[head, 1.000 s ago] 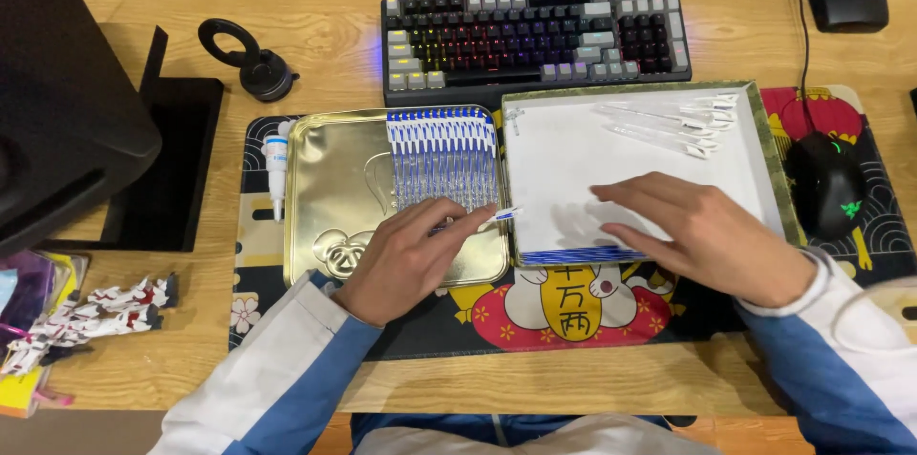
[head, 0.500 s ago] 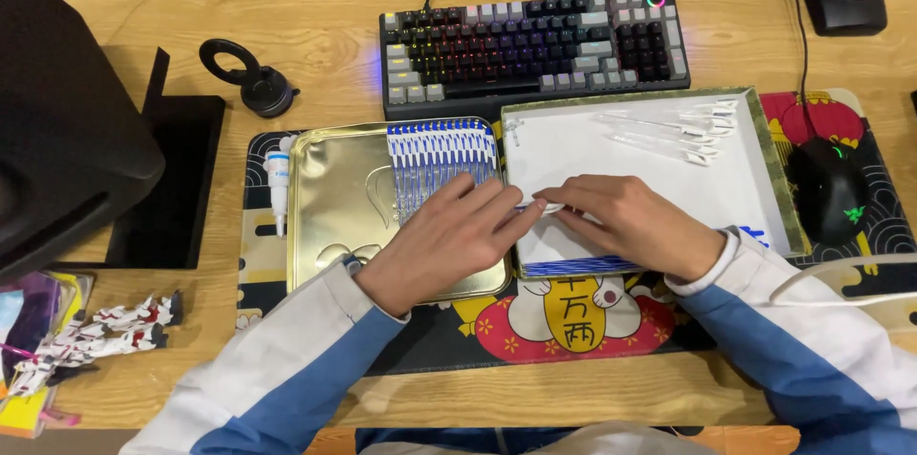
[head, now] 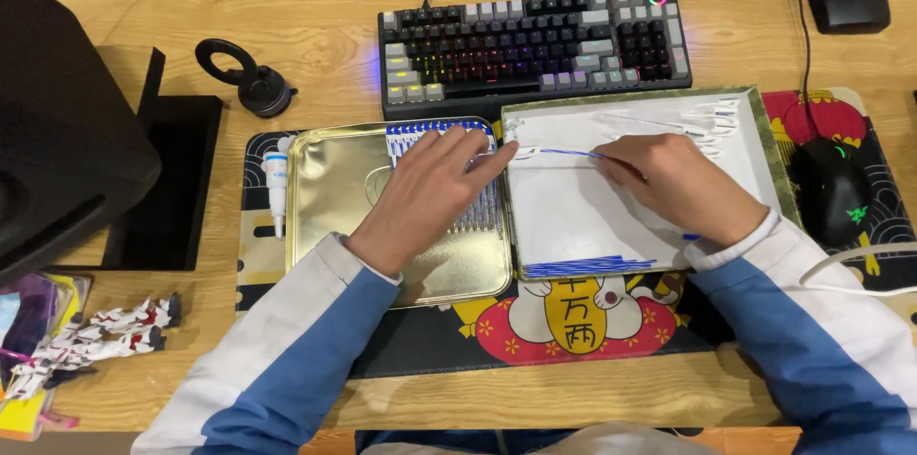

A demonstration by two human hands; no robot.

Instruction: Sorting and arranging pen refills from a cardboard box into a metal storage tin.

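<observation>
Head view: both hands, left (head: 432,190) and right (head: 680,183), have moved up, fingers pinching a blue strip (head: 571,153).

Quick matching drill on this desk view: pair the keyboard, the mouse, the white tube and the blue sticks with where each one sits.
1 keyboard
2 mouse
3 white tube
4 loose blue sticks

a left of the gold tin tray
b near edge of the white-lined tray
c right end of the desk mat
d beyond both trays

Pairs: 1-d, 2-c, 3-a, 4-b
</observation>
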